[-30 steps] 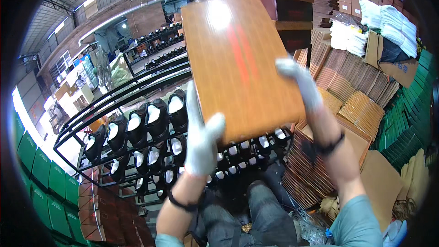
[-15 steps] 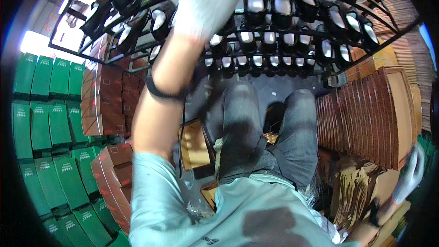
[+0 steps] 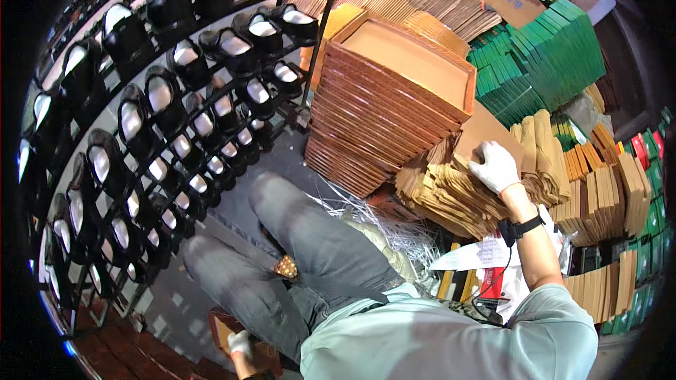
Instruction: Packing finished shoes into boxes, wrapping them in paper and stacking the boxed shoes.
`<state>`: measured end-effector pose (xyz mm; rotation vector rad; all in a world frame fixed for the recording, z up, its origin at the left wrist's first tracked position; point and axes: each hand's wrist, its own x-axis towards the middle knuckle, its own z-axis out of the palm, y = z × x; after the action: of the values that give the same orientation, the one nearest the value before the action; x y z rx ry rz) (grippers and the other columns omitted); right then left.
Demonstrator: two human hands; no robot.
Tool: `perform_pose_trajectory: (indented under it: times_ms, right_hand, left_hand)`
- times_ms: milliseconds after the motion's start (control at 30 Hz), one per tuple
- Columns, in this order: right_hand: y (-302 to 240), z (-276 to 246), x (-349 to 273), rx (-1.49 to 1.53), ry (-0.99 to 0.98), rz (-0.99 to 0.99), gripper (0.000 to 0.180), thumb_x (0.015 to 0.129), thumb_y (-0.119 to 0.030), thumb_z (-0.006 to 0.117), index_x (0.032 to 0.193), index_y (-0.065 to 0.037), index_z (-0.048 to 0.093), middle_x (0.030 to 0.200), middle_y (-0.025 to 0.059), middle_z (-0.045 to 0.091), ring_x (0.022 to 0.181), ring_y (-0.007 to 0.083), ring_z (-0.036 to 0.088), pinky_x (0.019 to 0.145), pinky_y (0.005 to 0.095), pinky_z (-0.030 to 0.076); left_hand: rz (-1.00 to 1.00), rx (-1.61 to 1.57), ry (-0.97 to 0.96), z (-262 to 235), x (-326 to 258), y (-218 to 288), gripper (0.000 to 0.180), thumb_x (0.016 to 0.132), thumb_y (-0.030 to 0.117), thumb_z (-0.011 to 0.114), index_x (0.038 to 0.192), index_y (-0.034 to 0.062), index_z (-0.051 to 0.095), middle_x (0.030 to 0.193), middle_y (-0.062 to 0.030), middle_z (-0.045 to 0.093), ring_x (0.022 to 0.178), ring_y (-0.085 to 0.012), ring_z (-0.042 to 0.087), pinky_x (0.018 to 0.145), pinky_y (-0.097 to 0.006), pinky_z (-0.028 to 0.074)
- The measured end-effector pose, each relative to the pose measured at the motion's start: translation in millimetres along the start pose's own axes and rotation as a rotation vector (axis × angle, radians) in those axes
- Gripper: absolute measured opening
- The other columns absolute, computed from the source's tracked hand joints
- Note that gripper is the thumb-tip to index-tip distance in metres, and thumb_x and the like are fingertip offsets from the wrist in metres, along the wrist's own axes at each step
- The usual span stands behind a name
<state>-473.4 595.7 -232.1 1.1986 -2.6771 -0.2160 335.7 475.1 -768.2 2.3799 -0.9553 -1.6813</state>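
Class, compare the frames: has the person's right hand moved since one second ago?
Yes. The right hand has dropped from the raised board to the heap of flat brown cardboard pieces, right of the stacked box lids.

A black metal rack point(image 3: 211, 105) filled with rows of black shoes point(image 3: 134, 123) takes up the left side. Just right of the rack leans a tall stack of brown box lids point(image 3: 380, 109). Beyond that stack, farther right, lie piles of green flattened boxes point(image 3: 549, 63) and tan cardboard bundles point(image 3: 605, 190). The grey floor point(image 3: 282, 155) shows below the rack, strewn with pale shredded strips point(image 3: 384, 229).
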Motion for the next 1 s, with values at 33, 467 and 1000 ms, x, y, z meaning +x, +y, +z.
perform_pose_trajectory:
  times_ms: [33,467,1000]
  right_hand:
    - [29,8,-11,-0.084,0.004,0.101,0.035,0.091,-0.036,0.078,0.107,-0.006,0.080,0.105,0.0219,0.077,0.101,0.0436,0.075,0.094,0.0522,0.061]
    - [51,-28,16,1.119,-0.306,0.343,0.016,0.094,-0.018,0.074,0.088,-0.003,0.077,0.076,0.0058,0.073,0.067,0.0163,0.069,0.064,0.0341,0.057]
    - [-331,-113,45,1.432,-0.552,-0.512,0.025,0.100,-0.019,0.072,0.114,0.001,0.076,0.102,0.0199,0.079,0.087,0.0332,0.077,0.082,0.0428,0.065]
  left_hand:
    - [0.065,0.039,-0.192,2,-58,95,0.017,0.086,0.005,0.076,0.100,-0.0034,0.074,0.104,-0.0123,0.078,0.096,-0.0289,0.072,0.096,-0.051,0.056]
    - [1.165,0.315,0.536,-38,-376,248,0.033,0.095,0.001,0.068,0.128,-0.0015,0.070,0.123,-0.0221,0.073,0.123,-0.0394,0.067,0.111,-0.051,0.053]
    - [1.085,-0.317,-0.329,126,-444,434,0.037,0.106,0.024,0.078,0.130,-0.0036,0.072,0.100,-0.0018,0.071,0.084,-0.0085,0.057,0.072,-0.032,0.052]
